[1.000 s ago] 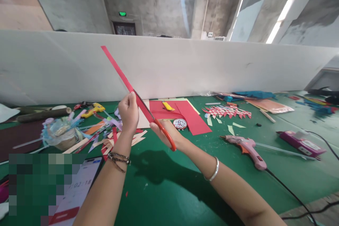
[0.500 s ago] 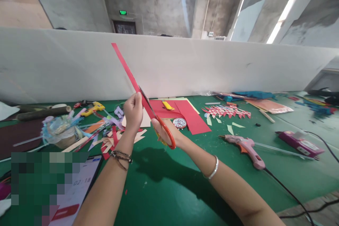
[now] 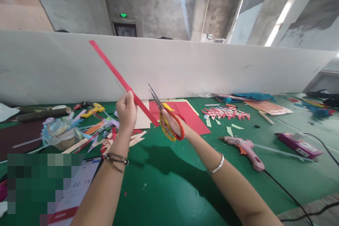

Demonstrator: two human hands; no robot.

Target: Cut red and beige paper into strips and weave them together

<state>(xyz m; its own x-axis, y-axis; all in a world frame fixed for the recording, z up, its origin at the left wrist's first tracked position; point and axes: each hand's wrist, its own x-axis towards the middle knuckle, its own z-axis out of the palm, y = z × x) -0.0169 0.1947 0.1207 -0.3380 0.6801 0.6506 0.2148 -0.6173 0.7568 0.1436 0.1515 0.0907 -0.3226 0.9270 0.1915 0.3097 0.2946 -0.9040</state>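
My left hand point(image 3: 126, 111) is raised above the green table point(image 3: 169, 187), fingers pinched on a long red paper strip point(image 3: 111, 66) that slants up to the left. Just to its right, my right hand point(image 3: 169, 123) grips scissors point(image 3: 169, 122) with red and yellow handles. The blades point up and left and stand apart from the strip. Below the pinch, the strip's lower end reaches down toward the scissors.
Red paper sheets point(image 3: 189, 113) lie behind my hands. A woven red-and-white piece point(image 3: 226, 112) and a pink glue gun point(image 3: 245, 147) with its cord are on the right. Paper scraps point(image 3: 119, 137), a yellow glue gun point(image 3: 91, 109) and a phone point(image 3: 75, 189) sit left. A white partition point(image 3: 212, 67) runs along the back.
The scissors have come off the red strip and moved to the right. My left hand has tilted the strip further to the left.
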